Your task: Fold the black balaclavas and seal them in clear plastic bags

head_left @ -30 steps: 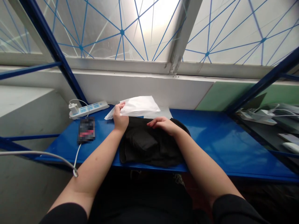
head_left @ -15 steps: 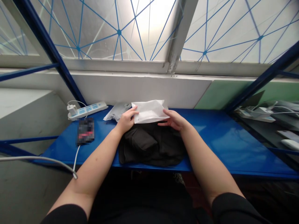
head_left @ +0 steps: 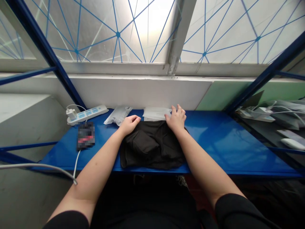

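Note:
A folded piece of black fabric [head_left: 152, 146] lies in front of me at the table's near edge, its kind unclear. Behind it, a small stack of white, sheet-like pouches [head_left: 154, 113] rests flat by the wall. My left hand [head_left: 130, 124] is closed at the fabric's far left corner, thumb against fingers; whatever it may pinch is hidden. At the right end of the white stack, my right hand [head_left: 176, 118] is open with fingers spread, its thumb close to the stack's edge. A clear plastic bag [head_left: 118, 115] lies left of the stack.
On the left of the blue table [head_left: 209, 143] are a power strip [head_left: 89, 114] with a plugged-in charger and a blurred dark device [head_left: 85, 136] on a white cable. Blue frame bars [head_left: 47, 51] slant up on both sides. Cables and a white mouse [head_left: 292, 143] lie far right.
The white pouches, held up between both hands before, now lie on the table behind the fabric. Both hands have let go of them; the right fingers have spread and point away from me.

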`<state>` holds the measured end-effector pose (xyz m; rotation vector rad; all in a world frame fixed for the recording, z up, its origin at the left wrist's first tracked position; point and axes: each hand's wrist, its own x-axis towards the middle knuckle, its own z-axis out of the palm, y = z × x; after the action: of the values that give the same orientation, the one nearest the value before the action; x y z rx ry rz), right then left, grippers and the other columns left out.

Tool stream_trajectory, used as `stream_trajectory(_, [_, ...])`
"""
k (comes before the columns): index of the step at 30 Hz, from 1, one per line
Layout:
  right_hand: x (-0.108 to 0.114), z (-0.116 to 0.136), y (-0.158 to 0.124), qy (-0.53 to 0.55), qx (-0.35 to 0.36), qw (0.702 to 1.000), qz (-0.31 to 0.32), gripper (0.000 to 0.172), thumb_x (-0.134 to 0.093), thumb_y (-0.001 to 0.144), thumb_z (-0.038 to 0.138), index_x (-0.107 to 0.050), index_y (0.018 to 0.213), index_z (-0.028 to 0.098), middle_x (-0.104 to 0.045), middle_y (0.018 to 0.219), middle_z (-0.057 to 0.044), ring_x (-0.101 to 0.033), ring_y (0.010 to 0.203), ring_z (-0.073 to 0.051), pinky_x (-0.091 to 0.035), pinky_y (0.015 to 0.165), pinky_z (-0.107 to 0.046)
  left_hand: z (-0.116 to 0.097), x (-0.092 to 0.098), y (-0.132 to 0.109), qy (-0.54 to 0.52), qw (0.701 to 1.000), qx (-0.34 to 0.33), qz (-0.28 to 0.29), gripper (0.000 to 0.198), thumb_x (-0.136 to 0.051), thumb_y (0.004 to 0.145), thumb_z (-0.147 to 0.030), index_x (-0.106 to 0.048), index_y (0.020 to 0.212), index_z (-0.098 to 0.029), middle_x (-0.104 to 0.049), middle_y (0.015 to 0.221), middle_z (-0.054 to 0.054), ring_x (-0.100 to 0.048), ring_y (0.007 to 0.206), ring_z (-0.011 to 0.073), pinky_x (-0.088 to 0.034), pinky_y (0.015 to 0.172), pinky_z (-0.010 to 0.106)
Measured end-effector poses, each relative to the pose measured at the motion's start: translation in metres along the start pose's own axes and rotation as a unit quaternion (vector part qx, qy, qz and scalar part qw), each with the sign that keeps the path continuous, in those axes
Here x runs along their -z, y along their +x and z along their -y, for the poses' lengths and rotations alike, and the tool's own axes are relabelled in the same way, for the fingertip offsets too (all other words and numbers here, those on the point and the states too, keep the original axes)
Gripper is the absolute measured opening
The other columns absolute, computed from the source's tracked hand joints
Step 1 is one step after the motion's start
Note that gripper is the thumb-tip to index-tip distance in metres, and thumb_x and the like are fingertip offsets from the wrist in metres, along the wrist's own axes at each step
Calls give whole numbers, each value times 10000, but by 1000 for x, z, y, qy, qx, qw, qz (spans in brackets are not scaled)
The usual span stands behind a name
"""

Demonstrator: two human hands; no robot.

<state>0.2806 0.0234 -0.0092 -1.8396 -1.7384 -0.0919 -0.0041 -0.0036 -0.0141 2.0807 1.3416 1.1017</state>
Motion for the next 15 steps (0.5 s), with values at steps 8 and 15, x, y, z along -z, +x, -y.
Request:
stream_trajectory(8, [-26,39,25,-76,49,961,261,700,-269,954,704,-414,1517,314,-316,1608,-148,-216,1464,-459,-109,1070,-784,16,-18,6,22,997,-48,60,243,-567,879,-357,-722,805,-185,-710,928,78,-663,872,201,-524,833,328])
stream_trajectory(15, [-40,28,61,-149,25,896,417,841,-238,887,819,-164,1601,380,-48,1697,-51,15,1524,-433,44,1107,-748,27,-19,13,4,995,-68,66,281,-560,909,-402,-721,852,-178,-711,915,68,-656,849,191,-516,811,314])
